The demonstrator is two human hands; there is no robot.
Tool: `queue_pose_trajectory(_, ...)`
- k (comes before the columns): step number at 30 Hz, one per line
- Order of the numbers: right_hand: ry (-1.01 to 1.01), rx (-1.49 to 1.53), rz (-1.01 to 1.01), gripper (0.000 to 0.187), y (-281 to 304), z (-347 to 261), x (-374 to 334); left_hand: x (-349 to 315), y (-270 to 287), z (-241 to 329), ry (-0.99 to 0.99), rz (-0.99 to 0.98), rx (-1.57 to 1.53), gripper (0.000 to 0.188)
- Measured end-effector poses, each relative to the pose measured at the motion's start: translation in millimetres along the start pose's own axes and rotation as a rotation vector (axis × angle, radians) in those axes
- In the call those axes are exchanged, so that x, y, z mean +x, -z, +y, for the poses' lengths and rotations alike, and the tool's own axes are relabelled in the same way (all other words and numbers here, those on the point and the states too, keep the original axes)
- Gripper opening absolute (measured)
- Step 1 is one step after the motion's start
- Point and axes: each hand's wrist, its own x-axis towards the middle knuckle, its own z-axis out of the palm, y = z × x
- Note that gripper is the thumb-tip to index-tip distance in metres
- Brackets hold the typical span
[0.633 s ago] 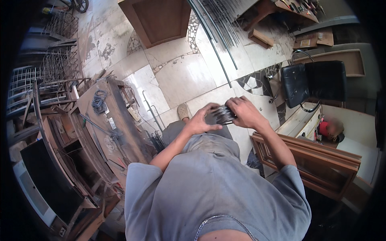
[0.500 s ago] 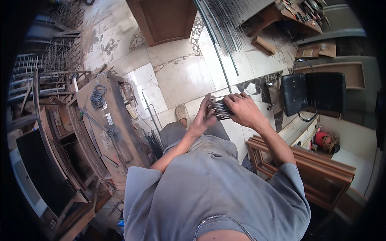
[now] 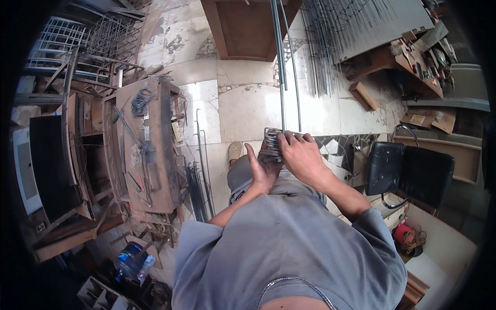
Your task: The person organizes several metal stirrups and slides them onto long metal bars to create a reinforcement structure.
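Note:
In front of my lap is a stack of bent steel-rod rings (image 3: 270, 142), their squared loops lying side by side. My right hand (image 3: 306, 157) is closed over the stack's right side, its fingers curled across the top. Against the lower left side of the stack is the palm of my left hand (image 3: 262, 174), its thumb stretched out and away from the rings. The fingers of that hand are partly hidden by the stack. Beyond my hands, long straight steel rods (image 3: 282, 77) run away over the tiled floor.
To my left stands a worn wooden workbench (image 3: 155, 181) with a heap of bent rod rings (image 3: 140, 102) on it. More rods (image 3: 196, 188) stand beside the bench. On the right are a black chair (image 3: 387, 168) and a wooden block (image 3: 363, 96). A brown wooden panel (image 3: 245, 36) lies ahead.
My view has turned to the right and the scene sits differently in it. The rings have tilted more upright in my right hand. My left hand has moved lower, palm against them, thumb spread.

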Motion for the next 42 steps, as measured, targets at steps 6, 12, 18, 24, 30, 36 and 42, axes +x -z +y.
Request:
queue_pose_trajectory(6,0.105,0.048,0.046,0.036,4,35,27,33,-27,-25,-0.136,0.085,-0.186,0.101)
queue_pose_trajectory(12,0.097,0.161,-0.107,0.050,17,64,49,65,-8,-20,-0.079,-0.052,-0.124,0.091)
queue_pose_trajectory(18,0.167,0.333,-0.088,0.052,27,91,69,67,-35,-1,-0.185,0.047,0.025,0.089)
queue_pose_trajectory(24,0.132,0.307,-0.113,0.053,42,102,108,36,-41,1,0.046,0.018,0.376,0.079)
queue_pose_trajectory(30,0.088,0.245,-0.076,0.053,54,111,147,32,-55,21,-0.066,0.013,0.803,0.035)
queue_pose_trajectory(36,0.151,0.225,-0.099,0.053,66,143,198,33,-62,49,-0.121,0.044,1.031,0.038)
queue_pose_trajectory(42,0.155,0.111,-0.113,0.057,66,154,234,24,-73,73,-0.171,0.055,1.092,0.036)
